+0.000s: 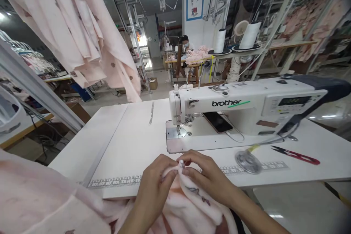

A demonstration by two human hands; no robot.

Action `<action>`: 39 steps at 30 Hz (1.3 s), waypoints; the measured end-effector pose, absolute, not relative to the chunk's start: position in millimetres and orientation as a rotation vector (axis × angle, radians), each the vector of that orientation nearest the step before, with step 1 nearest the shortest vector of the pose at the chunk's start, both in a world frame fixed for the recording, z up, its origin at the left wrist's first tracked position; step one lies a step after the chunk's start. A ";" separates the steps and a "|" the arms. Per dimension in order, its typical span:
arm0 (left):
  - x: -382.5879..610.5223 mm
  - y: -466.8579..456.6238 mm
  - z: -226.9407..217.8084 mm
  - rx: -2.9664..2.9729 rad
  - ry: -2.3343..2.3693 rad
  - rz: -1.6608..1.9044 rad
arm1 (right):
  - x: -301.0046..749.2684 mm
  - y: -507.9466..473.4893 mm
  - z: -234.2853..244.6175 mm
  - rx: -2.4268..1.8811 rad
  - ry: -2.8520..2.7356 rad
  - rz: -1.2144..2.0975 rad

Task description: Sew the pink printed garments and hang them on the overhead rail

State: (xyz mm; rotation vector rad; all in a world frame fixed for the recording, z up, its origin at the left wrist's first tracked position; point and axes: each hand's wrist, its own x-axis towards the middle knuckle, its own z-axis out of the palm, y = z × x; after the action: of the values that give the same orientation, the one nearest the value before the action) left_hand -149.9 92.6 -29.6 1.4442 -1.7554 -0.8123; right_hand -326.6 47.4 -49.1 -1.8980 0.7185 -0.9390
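Note:
Pale pink printed fabric [197, 204] hangs over the front edge of the white table, its upper edge pinched between both hands. My left hand [157, 177] is closed on the fabric, thumb and fingers bunching it. Close beside it, my right hand [204, 173] grips the same edge, and a small folded tip stands up between the two. Just beyond the hands is a white Brother sewing machine [233, 102], its needle and presser foot [178, 129] over a metal plate. More pink fabric [41, 190] spreads at the lower left.
A printed ruler strip [115, 181] runs along the table's front. Right of the hands lie a clear round object [248, 162] and red-handled thread snips [298, 154]. A phone [218, 122] with a cable rests under the machine arm. Pink fabric [79, 25] hangs upper left; a person [185, 42] sits behind.

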 end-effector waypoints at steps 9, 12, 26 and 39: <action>-147.3 94.3 -32.0 1.551 -1.684 -0.965 | -328.4 47.0 -29.2 -2.216 0.793 -0.724; -146.0 96.0 -37.2 1.499 -1.786 -0.917 | -329.5 38.4 -27.6 -2.006 0.773 -0.620; -144.7 102.4 -63.2 1.343 -1.674 -0.424 | -301.7 18.9 -68.7 -1.049 0.519 -0.275; -141.2 86.9 -40.7 1.494 -1.556 -0.761 | -309.5 56.4 -38.9 -1.939 0.876 -0.824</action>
State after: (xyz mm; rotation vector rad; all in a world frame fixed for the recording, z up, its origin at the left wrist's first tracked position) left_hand -141.2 86.9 -40.7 1.4937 -1.5560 -0.7610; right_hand -309.5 56.4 -38.9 -1.9386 0.8759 -0.8245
